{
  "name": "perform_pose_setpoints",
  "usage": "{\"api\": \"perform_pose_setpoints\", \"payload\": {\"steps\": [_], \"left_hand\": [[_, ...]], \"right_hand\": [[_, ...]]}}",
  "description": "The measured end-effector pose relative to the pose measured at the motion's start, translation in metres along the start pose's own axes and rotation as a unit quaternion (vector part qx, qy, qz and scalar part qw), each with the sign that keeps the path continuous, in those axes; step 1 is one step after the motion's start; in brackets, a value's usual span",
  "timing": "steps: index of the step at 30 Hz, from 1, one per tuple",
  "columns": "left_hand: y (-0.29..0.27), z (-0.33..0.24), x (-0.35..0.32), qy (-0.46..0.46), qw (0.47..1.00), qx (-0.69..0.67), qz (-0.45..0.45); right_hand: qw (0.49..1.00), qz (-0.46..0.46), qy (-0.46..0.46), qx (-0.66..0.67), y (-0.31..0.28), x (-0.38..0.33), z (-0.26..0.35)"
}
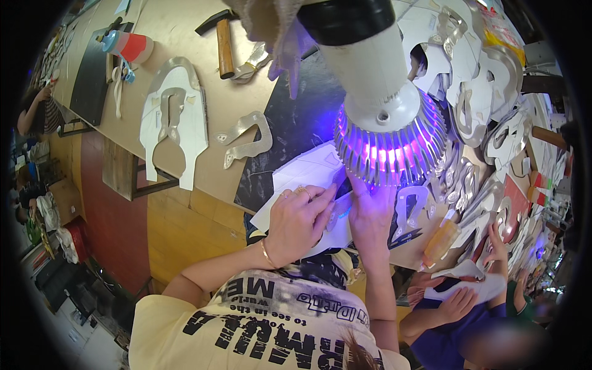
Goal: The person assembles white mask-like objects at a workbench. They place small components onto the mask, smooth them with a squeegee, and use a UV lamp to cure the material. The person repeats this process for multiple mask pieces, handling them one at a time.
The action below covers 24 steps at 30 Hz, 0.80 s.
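My left hand (297,223), with a ring and a bracelet, rests closed on a white cut sheet piece (296,169), its fingers curled over the surface. Between the hands a greyish, partly see-through template (338,211) lies on the white piece. My right hand (370,213) is at the right side of the same piece, under a glowing purple lamp (391,145). The lamp hides its fingertips, so whether it grips anything cannot be made out. Beneath the white piece is a black mat (277,117).
A hammer (225,49), a metal template (250,139) and a white piece with templates (174,123) lie on the tan table. A red-and-blue cup (132,46) stands far left. Metal templates (465,185) pile up at right. Nearby, a co-worker's hand (459,305) holds a white piece.
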<state>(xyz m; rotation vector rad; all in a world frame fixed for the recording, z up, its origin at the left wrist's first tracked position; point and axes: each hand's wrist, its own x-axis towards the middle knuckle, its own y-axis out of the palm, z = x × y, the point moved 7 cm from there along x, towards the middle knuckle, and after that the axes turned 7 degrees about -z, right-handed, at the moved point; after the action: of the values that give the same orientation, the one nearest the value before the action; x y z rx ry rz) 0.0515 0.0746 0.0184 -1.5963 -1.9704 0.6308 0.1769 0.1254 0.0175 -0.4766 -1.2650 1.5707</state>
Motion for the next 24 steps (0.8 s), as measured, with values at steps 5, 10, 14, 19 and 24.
{"api": "perform_pose_setpoints", "payload": {"steps": [5, 10, 14, 19, 24], "left_hand": [[0.001, 0.005, 0.001, -0.023, 0.999, -0.027, 0.008], [0.002, 0.008, 0.001, -0.021, 0.999, -0.034, 0.020], [0.003, 0.009, 0.000, -0.013, 0.999, -0.022, 0.027], [0.002, 0.011, -0.003, -0.006, 0.999, -0.034, 0.006], [-0.014, 0.017, -0.019, 0.008, 0.998, -0.057, -0.029]], "right_hand": [[0.998, 0.025, 0.037, 0.033, 0.004, -0.011, 0.000], [0.999, 0.041, 0.004, 0.009, 0.007, -0.017, 0.004], [0.998, 0.046, -0.025, -0.033, 0.010, -0.018, 0.006], [0.998, 0.032, -0.025, -0.046, 0.009, -0.017, 0.008], [0.998, 0.030, -0.020, -0.049, 0.008, -0.017, 0.006]]}}
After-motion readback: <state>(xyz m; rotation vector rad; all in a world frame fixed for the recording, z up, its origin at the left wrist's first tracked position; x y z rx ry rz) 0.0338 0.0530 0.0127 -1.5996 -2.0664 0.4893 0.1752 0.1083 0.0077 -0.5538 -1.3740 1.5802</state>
